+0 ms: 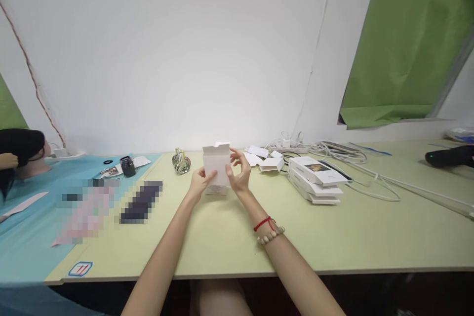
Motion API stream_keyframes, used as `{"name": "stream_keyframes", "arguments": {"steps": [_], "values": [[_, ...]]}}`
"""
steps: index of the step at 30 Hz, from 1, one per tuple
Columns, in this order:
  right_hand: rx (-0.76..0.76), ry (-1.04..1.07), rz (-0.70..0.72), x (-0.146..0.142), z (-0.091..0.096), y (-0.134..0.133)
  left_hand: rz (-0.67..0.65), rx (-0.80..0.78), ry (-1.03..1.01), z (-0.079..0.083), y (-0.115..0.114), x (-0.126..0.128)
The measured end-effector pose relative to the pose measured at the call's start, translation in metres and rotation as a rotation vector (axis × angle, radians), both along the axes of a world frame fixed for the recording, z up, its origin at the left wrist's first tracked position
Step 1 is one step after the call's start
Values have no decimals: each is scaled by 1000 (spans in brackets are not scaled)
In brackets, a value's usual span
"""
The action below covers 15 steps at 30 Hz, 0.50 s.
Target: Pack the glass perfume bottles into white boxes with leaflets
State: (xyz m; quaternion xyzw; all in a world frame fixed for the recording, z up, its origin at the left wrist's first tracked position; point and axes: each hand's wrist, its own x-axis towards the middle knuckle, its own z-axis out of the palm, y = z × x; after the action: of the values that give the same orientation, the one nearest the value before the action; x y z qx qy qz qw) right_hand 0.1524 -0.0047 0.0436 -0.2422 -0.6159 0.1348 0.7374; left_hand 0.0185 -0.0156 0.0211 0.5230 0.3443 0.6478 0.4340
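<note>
A small white cardboard box [217,162] stands upright in front of me, with its top flap raised. My left hand [200,183] grips its lower left side, thumb across the front. My right hand [240,173] is at the right side, thumb on the front edge and fingers bent and spread along the upper edge. A pale panel [216,190] shows below the hands at the box's foot; I cannot tell whether it belongs to the box. The inside of the box is hidden from me.
On the right lie a stack of white printed boxes [314,177], opened white card pieces [272,164] and white cables [377,180]. A bundle of shiny rings or bangles [181,162] sits left. Farther left are a dark jar [128,166] and a person's hand [8,160].
</note>
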Motion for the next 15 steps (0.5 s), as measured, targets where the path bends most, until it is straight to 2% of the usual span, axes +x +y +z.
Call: {"name": "stream_keyframes", "arguments": {"steps": [4,9,12,15], "values": [[-67,14,107,-5,2,-8,-32,58,133,3,-5,7],[-162,151,153,-9,4,-7,18,119,187,7,-8,13],[-199,285,248,-6,7,0,100,179,287,7,-9,13],[-291,330,409,0,11,9,245,250,408,8,-11,11]]}}
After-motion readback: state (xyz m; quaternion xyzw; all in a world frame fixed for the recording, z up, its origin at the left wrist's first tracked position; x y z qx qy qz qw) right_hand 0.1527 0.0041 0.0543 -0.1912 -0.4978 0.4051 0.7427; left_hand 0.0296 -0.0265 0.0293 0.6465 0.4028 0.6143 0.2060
